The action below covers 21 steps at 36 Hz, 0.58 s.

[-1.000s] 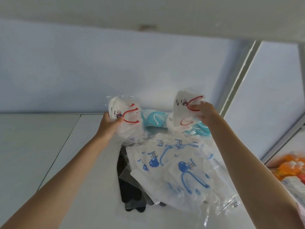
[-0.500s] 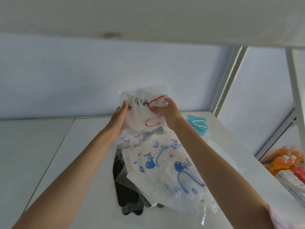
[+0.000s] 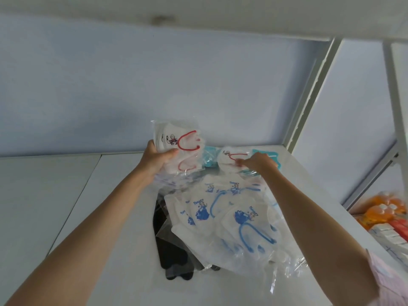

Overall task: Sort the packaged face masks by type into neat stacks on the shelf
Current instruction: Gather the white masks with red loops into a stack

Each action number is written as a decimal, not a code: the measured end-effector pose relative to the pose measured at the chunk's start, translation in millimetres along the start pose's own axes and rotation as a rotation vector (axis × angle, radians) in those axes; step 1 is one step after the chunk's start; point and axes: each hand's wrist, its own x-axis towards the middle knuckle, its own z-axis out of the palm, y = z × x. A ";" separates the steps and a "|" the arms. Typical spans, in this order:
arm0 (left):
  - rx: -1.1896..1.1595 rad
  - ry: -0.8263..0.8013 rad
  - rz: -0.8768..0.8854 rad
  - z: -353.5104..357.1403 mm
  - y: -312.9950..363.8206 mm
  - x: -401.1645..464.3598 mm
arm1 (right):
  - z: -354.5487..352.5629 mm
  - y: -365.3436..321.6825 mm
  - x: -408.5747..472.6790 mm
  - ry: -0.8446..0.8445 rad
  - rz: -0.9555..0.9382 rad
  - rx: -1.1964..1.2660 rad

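Observation:
My left hand (image 3: 157,159) grips a small stack of packaged white masks with red ear loops (image 3: 183,149), held up above the white shelf (image 3: 72,217). My right hand (image 3: 259,162) pinches another red-loop mask packet (image 3: 229,156) lying near the back of the shelf. Between my forearms spreads a loose pile of white masks with blue loops and blue prints (image 3: 225,215). Black masks (image 3: 174,259) lie partly under that pile. Teal masks (image 3: 268,156) sit at the back, partly hidden by my right hand.
The shelf's back wall is pale blue, and a white upright post (image 3: 309,96) stands at the right rear corner. Another shelf board runs overhead. Orange bottles (image 3: 384,208) and boxed goods sit lower at the right.
The two hands, together on one red-loop packet half a second ago, have separated. My left keeps the stack; my right has moved right and down onto another red-loop packet.

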 end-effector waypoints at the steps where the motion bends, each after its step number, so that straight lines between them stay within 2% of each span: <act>1: 0.001 -0.005 -0.002 0.4 -0.4 0.1 | 0.6 -0.1 0.5 -0.007 -0.012 0.014; 3: 0.002 -0.007 -0.002 0.3 -2.5 1.8 | 2.3 -2.6 6.6 0.001 -0.039 0.066; 7: 0.003 0.004 -0.004 -0.9 -3.4 2.2 | -3.0 -6.3 11.7 -0.109 -0.039 0.231; 10: 0.005 0.005 0.005 -5.3 -2.4 1.1 | -7.2 -0.6 10.8 -0.141 -0.046 0.617; 17: 0.015 0.030 0.005 -18.7 -1.4 0.7 | -39.5 -7.6 4.5 0.041 -0.043 1.371; 21: 0.008 0.016 -0.011 -23.7 -2.6 2.3 | -56.7 -21.2 -13.7 -0.054 -0.155 1.701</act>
